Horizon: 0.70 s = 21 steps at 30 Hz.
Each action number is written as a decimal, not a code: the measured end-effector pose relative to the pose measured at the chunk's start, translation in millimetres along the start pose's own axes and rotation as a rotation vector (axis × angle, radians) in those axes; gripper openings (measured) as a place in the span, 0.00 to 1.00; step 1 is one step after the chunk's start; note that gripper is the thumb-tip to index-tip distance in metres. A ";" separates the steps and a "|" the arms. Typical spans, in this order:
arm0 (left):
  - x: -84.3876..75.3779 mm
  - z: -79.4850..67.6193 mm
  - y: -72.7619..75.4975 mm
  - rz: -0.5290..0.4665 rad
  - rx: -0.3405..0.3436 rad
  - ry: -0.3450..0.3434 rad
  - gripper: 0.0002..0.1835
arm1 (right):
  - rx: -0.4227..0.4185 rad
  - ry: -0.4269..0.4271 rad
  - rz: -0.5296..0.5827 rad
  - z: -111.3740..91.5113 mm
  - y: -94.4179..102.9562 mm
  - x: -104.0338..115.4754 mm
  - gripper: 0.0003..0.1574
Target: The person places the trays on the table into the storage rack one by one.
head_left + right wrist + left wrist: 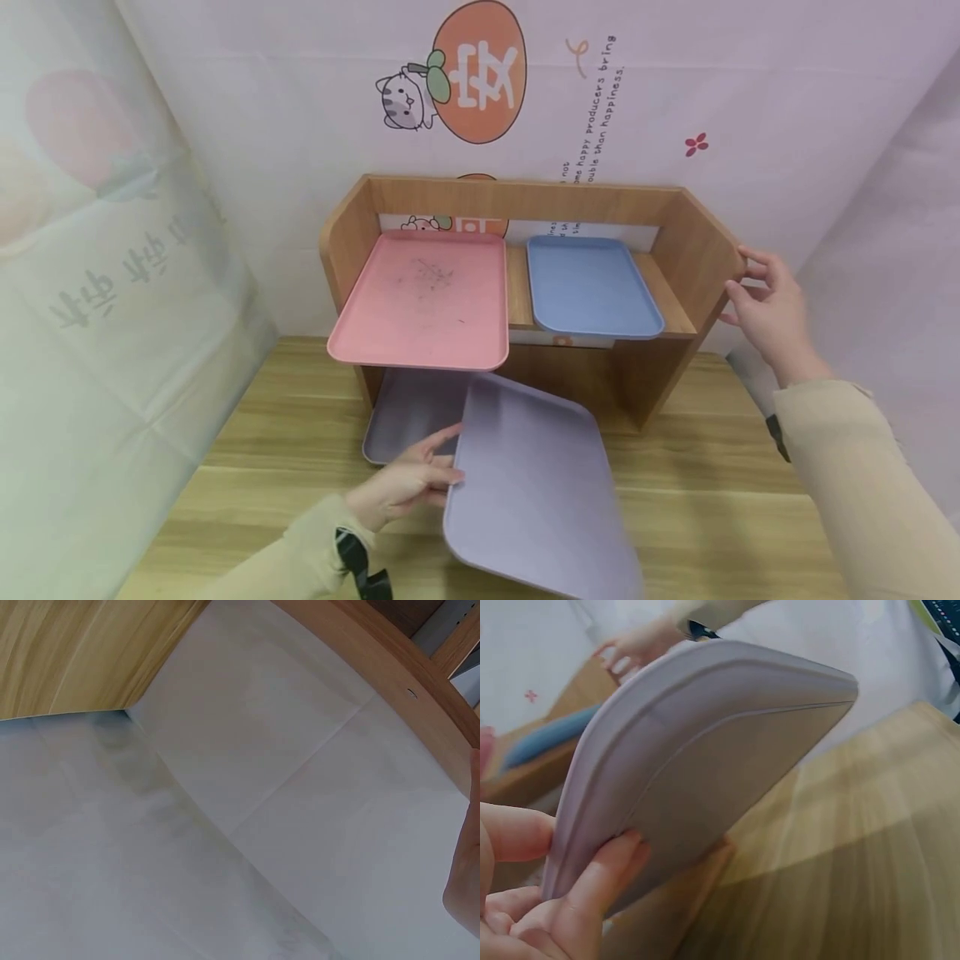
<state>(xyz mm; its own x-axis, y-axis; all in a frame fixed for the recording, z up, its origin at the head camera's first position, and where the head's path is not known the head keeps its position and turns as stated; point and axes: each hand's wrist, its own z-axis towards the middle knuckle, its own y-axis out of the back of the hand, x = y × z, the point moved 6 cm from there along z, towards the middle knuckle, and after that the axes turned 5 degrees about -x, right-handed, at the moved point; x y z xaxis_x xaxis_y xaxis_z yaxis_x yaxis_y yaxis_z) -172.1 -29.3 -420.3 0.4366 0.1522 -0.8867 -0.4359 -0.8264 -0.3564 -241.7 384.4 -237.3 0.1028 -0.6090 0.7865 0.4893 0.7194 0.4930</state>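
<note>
My left hand (405,485) grips a lavender tray (528,479) by its left edge, thumb on one face and fingers on the other. The tray is tilted in front of the wooden shelf (525,198), over the table; the left wrist view shows its underside. My right hand (776,312) holds the front edge of the shelf's right side panel. On the upper board a pink tray (442,308) lies at the left and a smaller blue tray (592,287) at the right. Below the pink one, another lavender tray (401,412) sits in the lower level, partly hidden.
The shelf stands on a wood-grain table (247,467) against a printed cloth backdrop (300,100). More cloth hangs at both sides. Both upper trays stick out past the front of the upper board, above the lower level.
</note>
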 end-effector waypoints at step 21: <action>62.0 78.8 -32.1 -0.034 -0.052 -0.048 0.45 | -0.007 -0.010 0.023 1.9 -0.5 -2.4 0.34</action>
<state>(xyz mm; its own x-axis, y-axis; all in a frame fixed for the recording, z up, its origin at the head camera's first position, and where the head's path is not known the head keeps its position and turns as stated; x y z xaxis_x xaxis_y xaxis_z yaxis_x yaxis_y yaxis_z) -193.1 49.4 -487.0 0.4113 0.2051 -0.8881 -0.3796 -0.8473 -0.3715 -243.8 386.1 -238.8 0.1060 -0.5887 0.8014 0.4926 0.7312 0.4720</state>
